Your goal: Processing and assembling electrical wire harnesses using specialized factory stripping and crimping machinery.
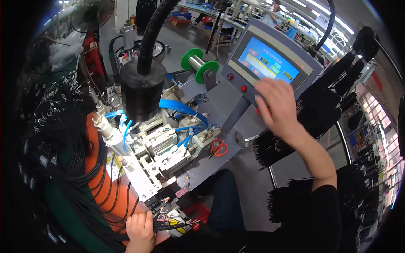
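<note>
My left hand (140, 230) is closed around black cables (162, 226) at the near edge of the machine. Stripped, coloured wire ends show just beyond its fingers. My right hand (276, 105) is raised in front of the control panel's touchscreen (268, 59), covering its lower edge. Its thumb stands apart from the fingers, and nothing shows in it. Whether a fingertip touches the screen is hidden. Between the hands stands a metal bench machine (158, 147) with blue air hoses (179, 107).
A black flexible duct with a cylindrical hood (142, 88) hangs over the machine. Behind it sits a green wire spool (197, 63). Red-handled pliers (218, 148) lie on the grey tabletop. Black cable bundles (63, 139) are heaped left; more (320, 105) hang on a rack at right.
</note>
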Tool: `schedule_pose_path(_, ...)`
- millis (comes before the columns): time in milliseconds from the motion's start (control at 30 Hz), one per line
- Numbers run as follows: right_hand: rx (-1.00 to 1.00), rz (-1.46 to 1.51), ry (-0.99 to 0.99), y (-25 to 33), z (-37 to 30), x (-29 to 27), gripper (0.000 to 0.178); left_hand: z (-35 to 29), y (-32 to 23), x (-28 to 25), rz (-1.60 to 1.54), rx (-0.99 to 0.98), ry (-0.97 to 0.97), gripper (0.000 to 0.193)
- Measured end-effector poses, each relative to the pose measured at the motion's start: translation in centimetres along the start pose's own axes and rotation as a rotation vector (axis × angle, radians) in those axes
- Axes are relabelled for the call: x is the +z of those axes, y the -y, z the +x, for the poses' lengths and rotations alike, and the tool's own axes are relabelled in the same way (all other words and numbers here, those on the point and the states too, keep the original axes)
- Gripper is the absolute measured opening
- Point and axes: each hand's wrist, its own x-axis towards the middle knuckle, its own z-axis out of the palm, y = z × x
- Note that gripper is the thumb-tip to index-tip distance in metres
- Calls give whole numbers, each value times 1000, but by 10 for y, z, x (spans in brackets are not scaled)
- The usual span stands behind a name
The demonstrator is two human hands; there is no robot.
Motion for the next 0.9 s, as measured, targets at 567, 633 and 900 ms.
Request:
schedule_pose_path(567,961,1465,29,189,-149,81,10,8,-16,3,46,-36,-34,40)
schedule_pose_path(633,959,1491,48,194,-149,82,10,8,-18,1,50,-51,-47,42)
schedule_pose_path(900,846,1636,118,209,-139,82,12,12,-20,2,86,-86,-91,43)
